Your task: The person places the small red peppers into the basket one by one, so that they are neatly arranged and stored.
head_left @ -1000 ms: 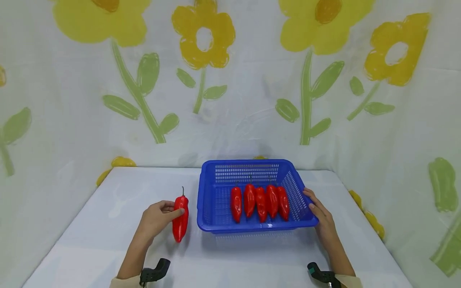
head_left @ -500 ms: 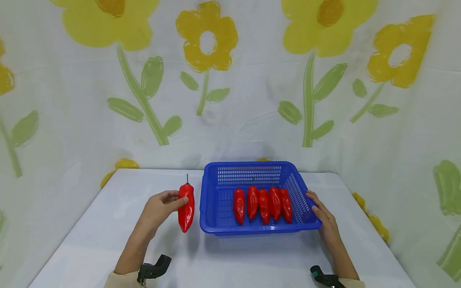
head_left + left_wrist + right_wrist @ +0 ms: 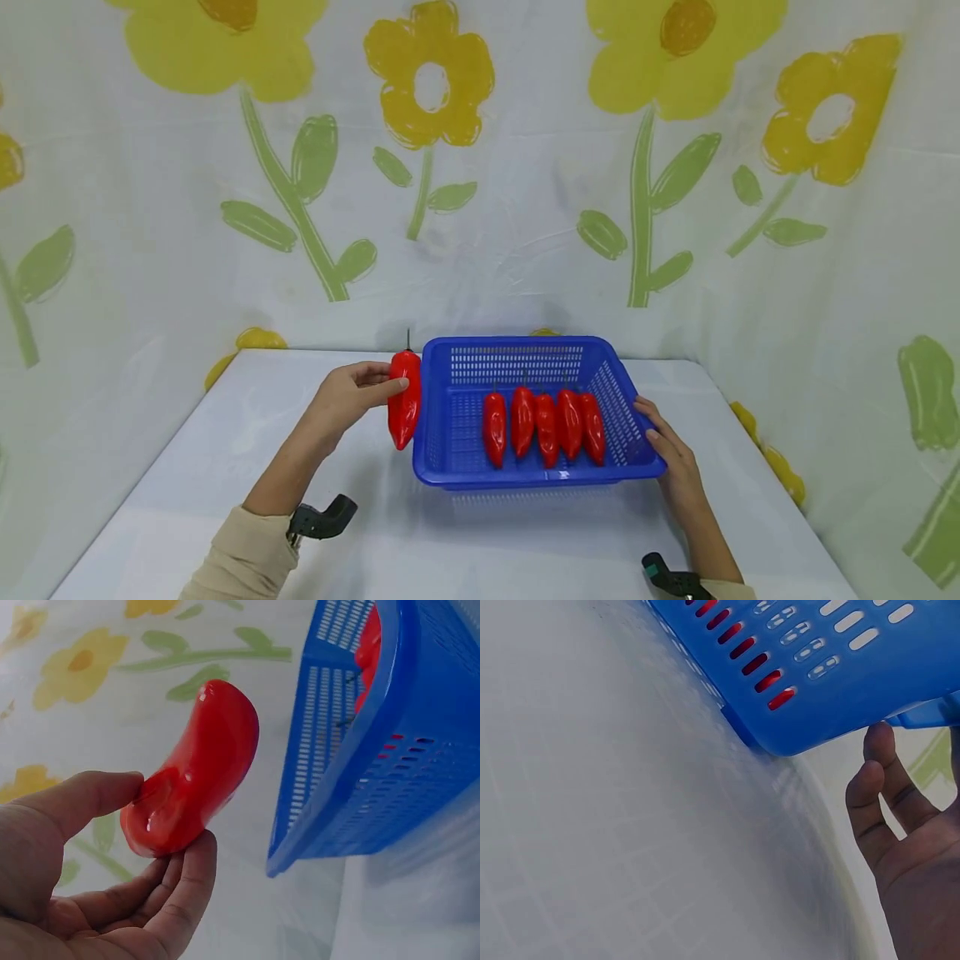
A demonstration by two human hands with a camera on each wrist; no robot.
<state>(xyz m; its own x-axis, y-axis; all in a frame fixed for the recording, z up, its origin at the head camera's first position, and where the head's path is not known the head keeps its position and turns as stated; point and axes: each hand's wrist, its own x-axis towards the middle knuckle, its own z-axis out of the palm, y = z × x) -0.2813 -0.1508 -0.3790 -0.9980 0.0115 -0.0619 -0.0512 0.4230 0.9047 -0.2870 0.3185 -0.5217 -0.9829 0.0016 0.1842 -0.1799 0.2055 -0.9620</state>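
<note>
My left hand [image 3: 348, 396] pinches a red pepper [image 3: 405, 400] between thumb and fingers, its dark stem pointing up in the head view. The pepper hangs above the table, just beside the left rim of a blue plastic basket [image 3: 525, 478]. In the left wrist view, the pepper [image 3: 199, 765] sits at the fingertips, apart from the basket [image 3: 360, 780]. Several more red peppers [image 3: 546, 429] lie side by side in the basket. My right hand [image 3: 677, 467] holds the basket's right rim. Its fingers [image 3: 880, 742] reach under the rim in the right wrist view; the thumb is mostly hidden there.
The basket stands on a white table [image 3: 510, 550]. Behind it hangs a white cloth [image 3: 517, 250] printed with yellow flowers. A dark wrist-worn camera [image 3: 324, 518] sits on the left wrist, and another camera [image 3: 671, 579] is on the right.
My left hand has raised the pepper and carried it rightward and away from me, up to the basket's left rim. The right hand stays at the basket's right side.
</note>
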